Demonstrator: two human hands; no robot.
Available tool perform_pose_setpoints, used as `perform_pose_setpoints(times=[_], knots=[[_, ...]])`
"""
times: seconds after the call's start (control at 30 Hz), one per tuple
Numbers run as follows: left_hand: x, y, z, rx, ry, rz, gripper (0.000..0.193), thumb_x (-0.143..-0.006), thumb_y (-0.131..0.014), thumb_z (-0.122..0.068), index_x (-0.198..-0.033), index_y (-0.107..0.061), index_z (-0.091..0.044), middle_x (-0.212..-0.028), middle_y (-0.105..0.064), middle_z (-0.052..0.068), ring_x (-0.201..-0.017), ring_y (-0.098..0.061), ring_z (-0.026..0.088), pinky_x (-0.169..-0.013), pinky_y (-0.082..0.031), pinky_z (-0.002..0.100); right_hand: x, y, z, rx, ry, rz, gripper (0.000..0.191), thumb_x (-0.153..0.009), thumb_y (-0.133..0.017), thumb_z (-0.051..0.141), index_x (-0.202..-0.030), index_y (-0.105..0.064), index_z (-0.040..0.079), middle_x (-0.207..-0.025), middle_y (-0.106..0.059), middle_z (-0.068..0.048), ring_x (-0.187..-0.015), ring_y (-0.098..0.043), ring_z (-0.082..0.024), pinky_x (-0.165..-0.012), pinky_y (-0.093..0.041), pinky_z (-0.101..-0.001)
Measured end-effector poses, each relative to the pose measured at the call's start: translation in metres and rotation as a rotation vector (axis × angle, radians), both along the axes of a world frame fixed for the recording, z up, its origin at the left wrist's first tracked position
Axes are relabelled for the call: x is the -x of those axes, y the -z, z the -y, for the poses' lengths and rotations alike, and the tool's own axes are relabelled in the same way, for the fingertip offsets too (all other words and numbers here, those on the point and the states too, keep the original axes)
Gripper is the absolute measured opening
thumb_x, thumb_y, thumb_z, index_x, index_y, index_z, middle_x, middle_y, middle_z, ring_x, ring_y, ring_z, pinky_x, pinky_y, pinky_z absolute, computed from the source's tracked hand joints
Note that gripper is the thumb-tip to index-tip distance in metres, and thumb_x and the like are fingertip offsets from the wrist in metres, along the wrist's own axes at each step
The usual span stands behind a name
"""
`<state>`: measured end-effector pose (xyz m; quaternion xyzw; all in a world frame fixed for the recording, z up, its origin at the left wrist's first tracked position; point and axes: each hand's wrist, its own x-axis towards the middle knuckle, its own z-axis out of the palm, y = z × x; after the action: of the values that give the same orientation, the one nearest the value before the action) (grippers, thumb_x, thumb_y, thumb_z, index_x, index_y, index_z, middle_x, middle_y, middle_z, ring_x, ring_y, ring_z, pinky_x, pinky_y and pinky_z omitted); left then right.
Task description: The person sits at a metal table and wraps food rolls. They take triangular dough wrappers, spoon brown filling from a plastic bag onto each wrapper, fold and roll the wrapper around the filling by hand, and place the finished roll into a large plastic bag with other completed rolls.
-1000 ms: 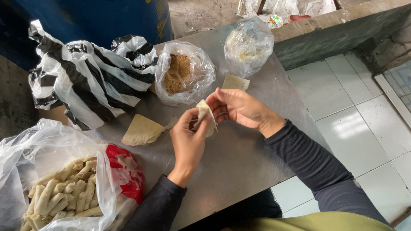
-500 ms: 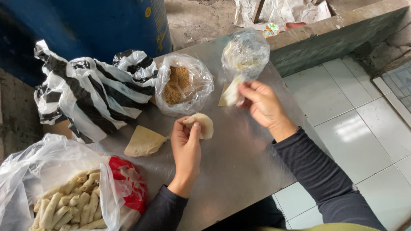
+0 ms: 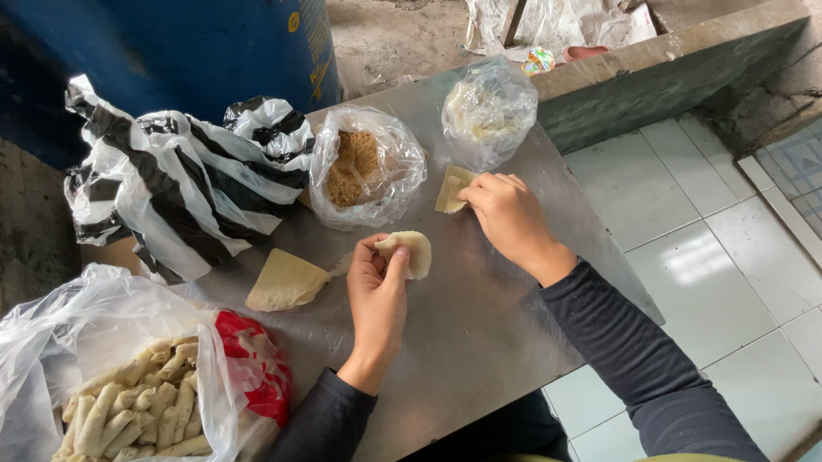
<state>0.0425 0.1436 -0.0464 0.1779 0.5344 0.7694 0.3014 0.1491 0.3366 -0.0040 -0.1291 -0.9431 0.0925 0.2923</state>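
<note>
Finished rolls: a heap of pale rolled pieces [image 3: 132, 414] lies in a clear plastic bag [image 3: 31, 348] at the near left edge of the metal table [image 3: 481, 335], kept beside the left arm, likely so a done piece can be dropped in easily.
Left hand: the left hand [image 3: 377, 299] is raised a little over the table, fingers curled around a small folded wrapper [image 3: 411, 253], pinching it between thumb and fingertips so the fold seems to stay closed.
Loose wrapper: a triangular sheet [image 3: 283, 281] lies flat on the table just left of that hand.
Right hand: the right hand [image 3: 510, 216] reaches forward, fingers bent down onto a pale square piece [image 3: 452, 192] lying on the table; whether it grips or only presses it, I cannot tell.
Filling: an open clear bag of brown crumbly filling [image 3: 360, 166] sits just beyond both hands.
Second bag: a knotted clear bag of pale stuff [image 3: 488, 113] stands beside the square piece.
Far left: a black-and-white striped bag [image 3: 175, 183] lies against a blue barrel [image 3: 212, 39].
</note>
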Motion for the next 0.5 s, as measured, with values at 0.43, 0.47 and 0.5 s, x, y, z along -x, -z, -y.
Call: perform_pose_setpoints(times=[0.43, 0.47, 0.5], knots=[[0.000, 0.002, 0.000, -0.012, 0.032, 0.036, 0.021, -0.100, -0.063, -0.013, -0.118, -0.058, -0.004, -0.099, -0.067, 0.000, -0.085, -0.061, 0.004, -0.072, -0.049, 0.022, -0.013, 0.004, -0.050, 1.784, -0.198, -0.359, 0.015, -0.103, -0.060, 0.010, -0.106, -0.071, 0.001, -0.087, -0.071, -0.009, -0.068, -0.066, -0.015, -0.064, -0.055, -0.0274], [0.000, 0.002, 0.000, 0.000, 0.033, 0.039, 0.021, -0.100, -0.063, -0.012, -0.118, -0.058, -0.004, -0.099, -0.068, 0.001, -0.084, -0.061, 0.005, -0.071, -0.049, 0.023, -0.014, 0.005, -0.053, 1.813, -0.147, -0.357, 0.015, -0.101, -0.060, 0.011, -0.107, -0.070, 0.001, -0.086, -0.072, -0.008, -0.068, -0.066, -0.014, -0.063, -0.055, -0.0269], [0.000, 0.003, 0.000, -0.004, 0.037, 0.041, 0.021, -0.100, -0.062, -0.012, -0.118, -0.058, -0.004, -0.099, -0.068, 0.001, -0.085, -0.061, 0.005, -0.071, -0.049, 0.023, -0.015, 0.006, -0.054, 1.842, -0.095, -0.356, 0.016, -0.100, -0.059, 0.012, -0.108, -0.069, 0.001, -0.086, -0.073, -0.008, -0.067, -0.066, -0.013, -0.062, -0.055, -0.0265]])
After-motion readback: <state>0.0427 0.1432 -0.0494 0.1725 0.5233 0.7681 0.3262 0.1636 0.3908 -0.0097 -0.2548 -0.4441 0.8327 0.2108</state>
